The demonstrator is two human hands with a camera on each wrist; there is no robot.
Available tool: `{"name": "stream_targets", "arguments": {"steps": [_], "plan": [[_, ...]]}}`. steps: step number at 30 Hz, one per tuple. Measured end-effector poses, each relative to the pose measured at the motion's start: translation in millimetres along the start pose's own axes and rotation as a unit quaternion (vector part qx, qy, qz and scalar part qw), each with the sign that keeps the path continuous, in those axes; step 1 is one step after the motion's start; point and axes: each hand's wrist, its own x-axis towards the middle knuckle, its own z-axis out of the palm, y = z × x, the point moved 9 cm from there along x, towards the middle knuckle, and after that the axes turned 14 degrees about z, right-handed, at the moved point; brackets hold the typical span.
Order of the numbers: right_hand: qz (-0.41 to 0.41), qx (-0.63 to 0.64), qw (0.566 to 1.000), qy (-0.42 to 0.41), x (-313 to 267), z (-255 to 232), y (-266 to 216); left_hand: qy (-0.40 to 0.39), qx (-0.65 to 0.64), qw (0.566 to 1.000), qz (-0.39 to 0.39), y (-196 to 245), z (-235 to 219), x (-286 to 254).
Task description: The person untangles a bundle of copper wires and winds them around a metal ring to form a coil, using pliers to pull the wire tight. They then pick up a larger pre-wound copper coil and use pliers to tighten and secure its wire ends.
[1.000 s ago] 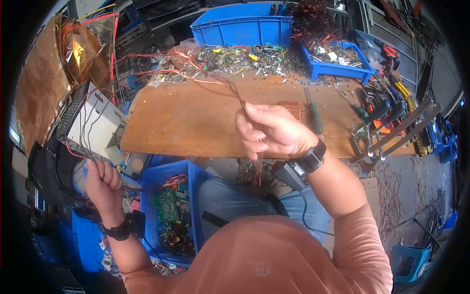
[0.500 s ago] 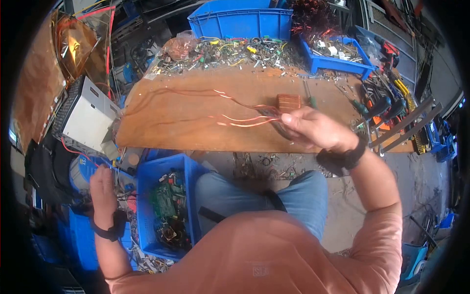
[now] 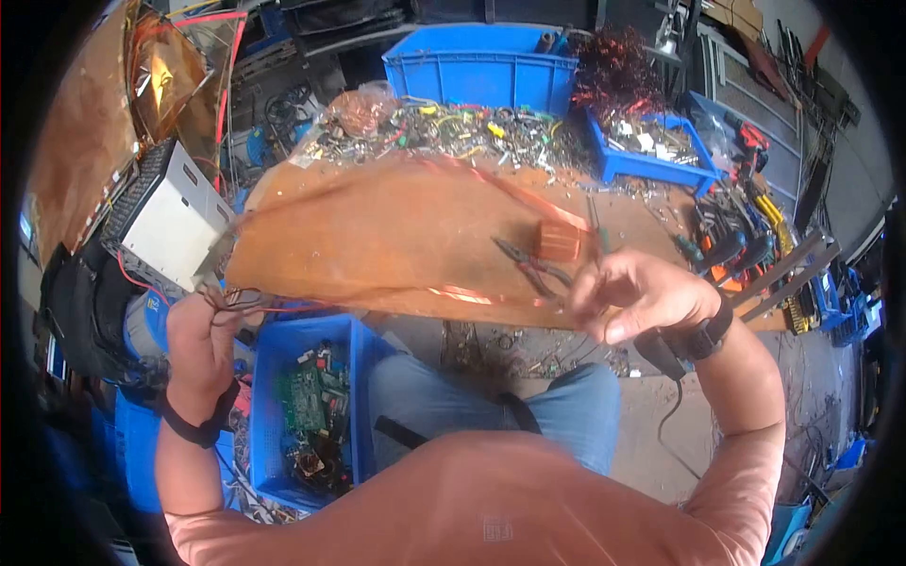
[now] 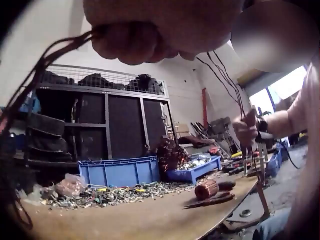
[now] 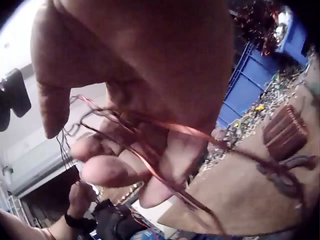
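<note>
Several long copper wires (image 5: 172, 186) run between the two hands, blurred over the table in the head view. My left hand (image 3: 200, 332) grips them at the left, above the blue crate, with a loop sticking out of the fist. At the right front of the table is my right hand (image 3: 651, 294), palm turned inward. Wires cross its curled fingers (image 5: 112, 170) in the right wrist view, while the thumb stands apart. Just beyond this hand lie pliers (image 3: 534, 267) with dark jaws, beside a copper coil (image 3: 559, 241) on the wooden tabletop (image 3: 377, 226).
A blue crate (image 3: 354, 406) with circuit boards stands left of the knees. Small scrap (image 3: 453, 132) lines the table's back, before a large blue bin (image 3: 481, 80). A blue tray (image 3: 661, 174) and hand tools (image 3: 746, 236) occupy the right. A white case (image 3: 175, 208) stands left.
The left hand, raised without wires half a second ago, now grips the wires. The right hand has moved down and slightly right, and the pliers beside the coil show uncovered.
</note>
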Motion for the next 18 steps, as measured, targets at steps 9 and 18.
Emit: {"name": "stream_targets", "arguments": {"steps": [9, 18], "plan": [[0.061, -0.076, 0.992, -0.084, 32, 68, -84, -0.054, 0.083, 0.988, 0.121, 37, 11, 26], [-0.011, -0.300, 0.946, 0.124, 55, 63, -100, -0.109, 0.093, 0.984, 0.103, 32, 17, 26]]}}
